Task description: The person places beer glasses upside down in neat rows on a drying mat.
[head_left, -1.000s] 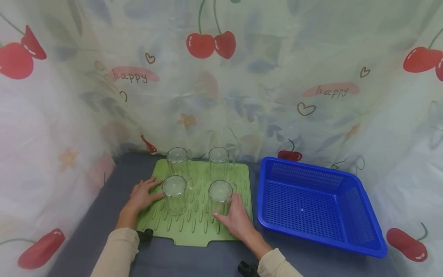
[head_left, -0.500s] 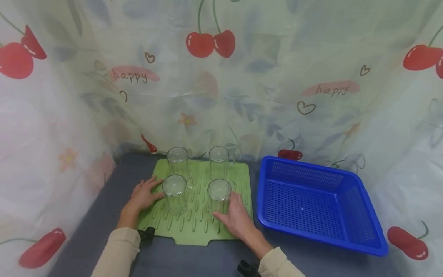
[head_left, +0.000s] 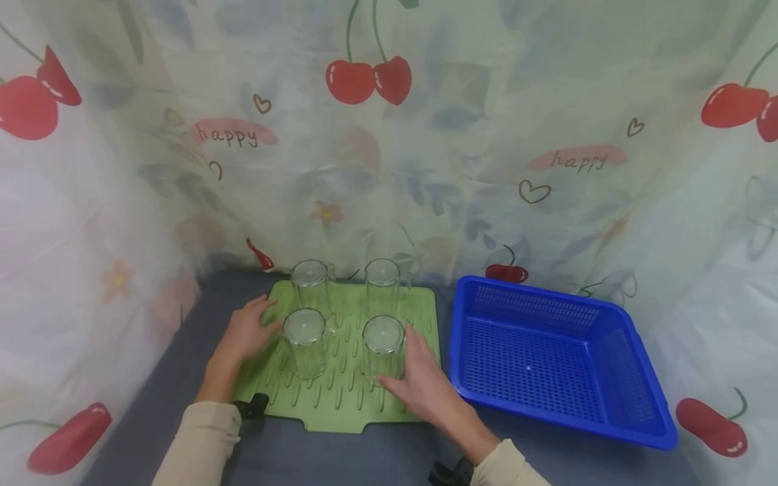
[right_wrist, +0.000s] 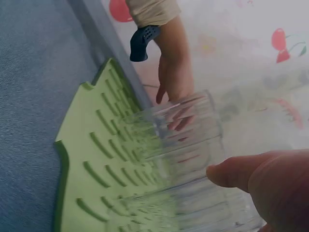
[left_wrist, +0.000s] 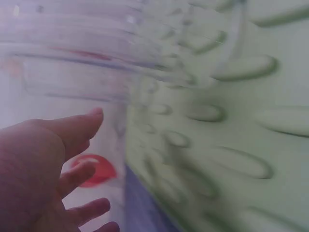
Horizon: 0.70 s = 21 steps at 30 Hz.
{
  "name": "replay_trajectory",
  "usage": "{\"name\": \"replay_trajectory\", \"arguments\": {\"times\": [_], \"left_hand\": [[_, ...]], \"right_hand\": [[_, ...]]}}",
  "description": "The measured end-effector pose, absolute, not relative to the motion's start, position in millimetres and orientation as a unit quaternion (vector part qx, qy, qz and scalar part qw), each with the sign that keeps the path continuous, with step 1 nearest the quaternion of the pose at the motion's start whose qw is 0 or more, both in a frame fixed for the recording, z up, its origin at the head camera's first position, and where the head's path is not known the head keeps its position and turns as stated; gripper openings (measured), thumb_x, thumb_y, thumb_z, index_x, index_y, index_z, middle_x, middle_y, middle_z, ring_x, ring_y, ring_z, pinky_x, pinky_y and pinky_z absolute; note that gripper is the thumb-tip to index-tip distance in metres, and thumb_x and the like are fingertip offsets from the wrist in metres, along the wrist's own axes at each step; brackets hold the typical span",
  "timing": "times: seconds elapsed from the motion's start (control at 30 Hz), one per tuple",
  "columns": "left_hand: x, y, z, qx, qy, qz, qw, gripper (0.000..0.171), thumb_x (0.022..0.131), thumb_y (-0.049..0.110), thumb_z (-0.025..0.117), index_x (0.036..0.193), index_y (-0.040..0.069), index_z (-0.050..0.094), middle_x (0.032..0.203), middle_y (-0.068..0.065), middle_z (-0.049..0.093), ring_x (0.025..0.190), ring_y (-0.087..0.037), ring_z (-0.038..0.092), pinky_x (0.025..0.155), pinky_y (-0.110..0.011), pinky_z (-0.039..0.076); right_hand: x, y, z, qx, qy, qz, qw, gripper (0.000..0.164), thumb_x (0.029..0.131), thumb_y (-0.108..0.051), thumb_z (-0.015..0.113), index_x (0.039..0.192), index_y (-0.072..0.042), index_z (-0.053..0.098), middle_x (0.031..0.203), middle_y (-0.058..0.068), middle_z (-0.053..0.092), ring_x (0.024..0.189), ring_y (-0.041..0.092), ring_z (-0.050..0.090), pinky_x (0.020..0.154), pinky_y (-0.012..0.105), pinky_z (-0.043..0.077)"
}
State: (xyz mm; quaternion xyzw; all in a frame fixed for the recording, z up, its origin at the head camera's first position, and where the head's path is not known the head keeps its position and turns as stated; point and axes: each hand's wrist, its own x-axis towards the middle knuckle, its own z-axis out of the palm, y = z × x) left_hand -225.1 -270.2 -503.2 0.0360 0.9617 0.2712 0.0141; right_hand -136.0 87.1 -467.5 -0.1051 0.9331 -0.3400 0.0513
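Two rows of upside-down clear glass mugs stand on a green ridged drying mat (head_left: 340, 405). My left hand (head_left: 248, 331) is beside the front left mug (head_left: 306, 347), its fingers spread and apart from the glass in the left wrist view. Close at the right side of the front right mug (head_left: 383, 347) is my right hand (head_left: 425, 378), thumb and fingers loosely extended. Whether its thumb (right_wrist: 231, 170) still touches the glass I cannot tell. Behind them are the back left mug (head_left: 311, 287) and the back right mug (head_left: 383, 287).
A blue perforated plastic basket (head_left: 565, 425) sits to the right of the mat on the dark grey tabletop (head_left: 279, 459). A cherry-printed curtain (head_left: 377, 169) rises behind the table and along both sides.
My left hand has drawn back left from the front left mug. The right hand's fingers have loosened from around the front right mug and shifted slightly right. The mugs stay in place.
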Motion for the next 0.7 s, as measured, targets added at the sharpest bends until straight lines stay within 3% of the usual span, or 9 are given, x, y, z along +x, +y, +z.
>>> {"name": "replay_trajectory", "arguments": {"times": [0.23, 0.53, 0.7], "left_hand": [[-228, -256, -464, 0.047, 0.960, 0.273, -0.046, 0.064, 0.103, 0.032, 0.061, 0.155, 0.002, 0.040, 0.164, -0.030, 0.027, 0.146, -0.058, 0.026, 0.116, -0.075, 0.024], [-219, -228, -409, 0.058, 0.951, 0.273, -0.134, 0.062, 0.104, 0.038, 0.059, 0.157, 0.012, 0.040, 0.166, -0.017, 0.031, 0.151, -0.047, 0.028, 0.115, -0.070, 0.031], [-213, -212, -379, 0.087, 0.949, 0.250, -0.171, 0.066, 0.104, 0.046, 0.056, 0.159, 0.015, 0.038, 0.167, -0.013, 0.032, 0.153, -0.042, 0.028, 0.120, -0.066, 0.027]], "right_hand": [[-134, 95, -450, -0.115, 0.940, -0.322, 0.018, 0.094, 0.097, -0.041, 0.069, 0.165, -0.007, 0.012, 0.168, 0.022, 0.024, 0.155, 0.041, 0.025, 0.123, 0.061, 0.029], [-142, 114, -421, -0.142, 0.944, -0.296, -0.041, 0.088, 0.100, -0.050, 0.062, 0.164, -0.011, 0.017, 0.165, 0.017, 0.027, 0.154, 0.040, 0.028, 0.118, 0.060, 0.037], [-151, 126, -406, -0.138, 0.951, -0.270, -0.067, 0.085, 0.101, -0.052, 0.059, 0.164, -0.011, 0.017, 0.166, 0.016, 0.025, 0.155, 0.039, 0.025, 0.118, 0.061, 0.037]]}}
